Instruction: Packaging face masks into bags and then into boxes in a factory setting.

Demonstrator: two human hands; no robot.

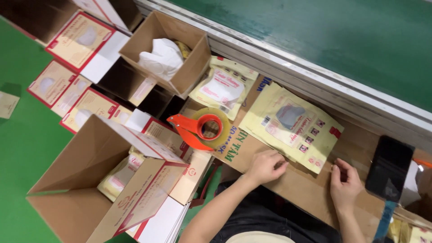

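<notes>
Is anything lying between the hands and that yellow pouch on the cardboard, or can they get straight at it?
Nothing visible is in the way. The left hand is at the near edge of the yellow pouch, the right hand just off its lower right corner. The tape dispenser sits apart, to the pouch's left.

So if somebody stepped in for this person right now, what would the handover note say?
Left hand: fingers curled at the near edge of the yellow pouch, seemingly touching it.
Right hand: fingers at the pouch's near right corner; grip unclear.
The pouch lies flat on the cardboard work surface. A second pouch lies beyond the orange tape dispenser.
Done: a few pouches already lie in the open carton on the left.
Left: these two pouches remain outside it.
</notes>
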